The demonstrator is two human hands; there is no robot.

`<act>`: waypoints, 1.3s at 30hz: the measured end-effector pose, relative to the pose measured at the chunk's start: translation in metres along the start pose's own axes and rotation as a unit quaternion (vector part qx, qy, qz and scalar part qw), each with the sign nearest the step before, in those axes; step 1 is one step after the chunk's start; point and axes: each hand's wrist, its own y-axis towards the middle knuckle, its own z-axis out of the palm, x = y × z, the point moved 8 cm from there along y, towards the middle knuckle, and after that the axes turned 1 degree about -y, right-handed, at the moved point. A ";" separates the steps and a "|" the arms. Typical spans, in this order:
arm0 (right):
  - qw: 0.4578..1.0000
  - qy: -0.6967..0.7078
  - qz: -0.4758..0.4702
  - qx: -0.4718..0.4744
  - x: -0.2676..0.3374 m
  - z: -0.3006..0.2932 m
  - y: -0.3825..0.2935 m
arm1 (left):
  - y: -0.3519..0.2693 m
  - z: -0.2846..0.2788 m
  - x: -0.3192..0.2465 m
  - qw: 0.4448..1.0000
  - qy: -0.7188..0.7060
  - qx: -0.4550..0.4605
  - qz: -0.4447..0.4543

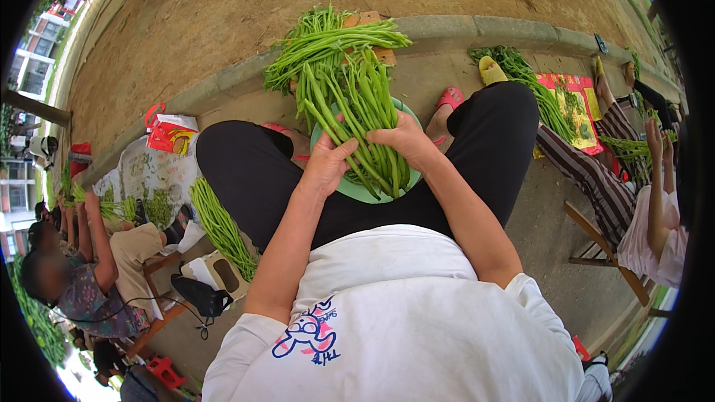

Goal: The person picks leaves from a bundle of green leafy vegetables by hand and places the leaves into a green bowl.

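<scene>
My left hand [329, 162] and my right hand [405, 139] both grip one bundle of green leafy stems [366, 123], thumbs on top, fingers underneath out of sight. The cut ends point toward me and the leafier parts lie away. Below the bundle, a light green plastic basin [414, 178] rests between my thighs. Just beyond it, more long green stems [357, 39] are heaped crosswise over a wooden stool [363, 18], whose top shows only in part.
A pile of stems [220, 226] lies on the ground at left, near a cardboard box [226, 276] and a black bag [204, 296]. Seated people handle greens at left and right. A concrete curb [441, 28] runs across ahead. Greens [536, 95] lie by a red-yellow sheet [584, 106].
</scene>
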 end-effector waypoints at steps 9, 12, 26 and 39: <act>0.995 -0.076 -0.062 0.026 -0.001 0.005 0.004 | 0.001 -0.003 0.002 1.000 0.021 0.021 0.003; 0.988 -0.125 -0.088 0.010 -0.004 0.001 0.008 | 0.002 -0.002 0.002 0.999 0.035 0.031 0.001; 1.000 0.020 0.015 -0.001 -0.002 0.003 0.006 | 0.004 -0.003 0.000 0.999 0.024 -0.014 0.024; 0.976 -0.175 -0.005 0.125 -0.004 0.039 0.026 | -0.006 0.009 -0.021 0.984 -0.162 0.073 0.009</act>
